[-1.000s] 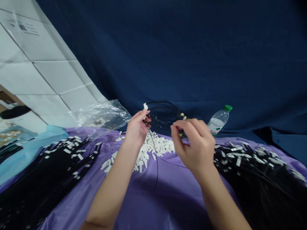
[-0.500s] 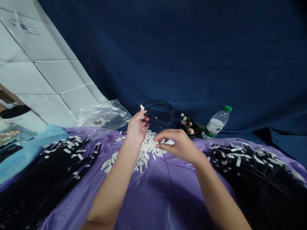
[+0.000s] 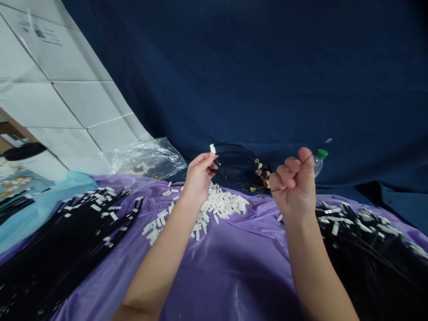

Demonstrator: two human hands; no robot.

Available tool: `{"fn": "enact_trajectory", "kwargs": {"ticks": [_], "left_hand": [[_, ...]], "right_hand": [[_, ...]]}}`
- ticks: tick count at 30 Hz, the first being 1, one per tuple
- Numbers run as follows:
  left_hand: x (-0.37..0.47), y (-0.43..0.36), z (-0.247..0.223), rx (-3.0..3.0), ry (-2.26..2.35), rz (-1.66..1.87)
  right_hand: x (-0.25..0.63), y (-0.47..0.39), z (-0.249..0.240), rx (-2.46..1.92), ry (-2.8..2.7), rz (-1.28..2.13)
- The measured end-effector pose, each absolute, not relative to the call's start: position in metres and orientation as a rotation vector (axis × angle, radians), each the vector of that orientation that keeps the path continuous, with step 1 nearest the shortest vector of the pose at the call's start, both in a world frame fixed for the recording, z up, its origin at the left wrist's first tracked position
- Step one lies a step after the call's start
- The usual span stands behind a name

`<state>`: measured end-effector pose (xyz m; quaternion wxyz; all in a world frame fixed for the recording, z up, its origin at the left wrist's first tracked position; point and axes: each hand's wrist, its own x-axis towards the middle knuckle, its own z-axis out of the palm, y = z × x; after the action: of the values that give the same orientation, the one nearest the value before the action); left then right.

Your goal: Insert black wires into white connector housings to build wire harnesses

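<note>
Black cords [image 3: 236, 145] with a white tag [image 3: 212, 149] at their end are pinched in my left hand [image 3: 201, 174], above a pile of white tags [image 3: 222, 204]. The cords loop out to the right of that hand. My right hand [image 3: 294, 180] is closed in a fist on a thin black cord, which shows on both sides of the fist. A small blurred white tag [image 3: 328, 140] hangs in the air at the cord's upper right end. The pile rests on purple cloth [image 3: 234, 258].
Black cords with white ends lie in a bundle at the left [image 3: 67, 249] and another at the right [image 3: 374, 263]. Behind are a clear plastic bag [image 3: 150, 156], small flowers [image 3: 262, 171] and a green-capped bottle [image 3: 319, 162], partly hidden by my right hand.
My right hand has moved from beside the white pile to the right and up, and has closed on a thin cord. My left hand, still holding the looped cords, appears slightly farther right.
</note>
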<state>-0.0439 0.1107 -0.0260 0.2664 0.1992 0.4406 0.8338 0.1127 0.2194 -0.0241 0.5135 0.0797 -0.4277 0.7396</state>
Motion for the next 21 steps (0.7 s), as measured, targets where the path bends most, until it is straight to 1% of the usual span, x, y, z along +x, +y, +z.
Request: {"fn": "enact_trajectory", "kwargs": {"ticks": [2, 5, 7, 10, 13, 21], "left_hand": [[-0.04, 0.111, -0.026, 0.663, 1.197, 2.243], [-0.033, 0.11, -0.024, 0.821, 1.207, 2.213], [-0.03, 0.11, -0.023, 0.899, 1.224, 2.196], [-0.026, 0.109, -0.022, 0.986, 1.26, 2.179], [-0.023, 0.107, -0.021, 1.048, 1.293, 2.155], [-0.02, 0.103, -0.019, 1.15, 1.348, 2.136]], "right_hand": [[0.111, 0.207, -0.025, 0.086, -1.292, 1.647], [0.107, 0.191, -0.03, -0.182, -1.637, 1.286], [0.106, 0.187, -0.031, -0.308, -1.753, 1.056], [0.106, 0.185, -0.03, -0.359, -1.829, 0.85], [0.109, 0.184, -0.027, -0.357, -1.861, 0.769], [0.113, 0.18, -0.021, -0.316, -1.909, 0.701]]}}
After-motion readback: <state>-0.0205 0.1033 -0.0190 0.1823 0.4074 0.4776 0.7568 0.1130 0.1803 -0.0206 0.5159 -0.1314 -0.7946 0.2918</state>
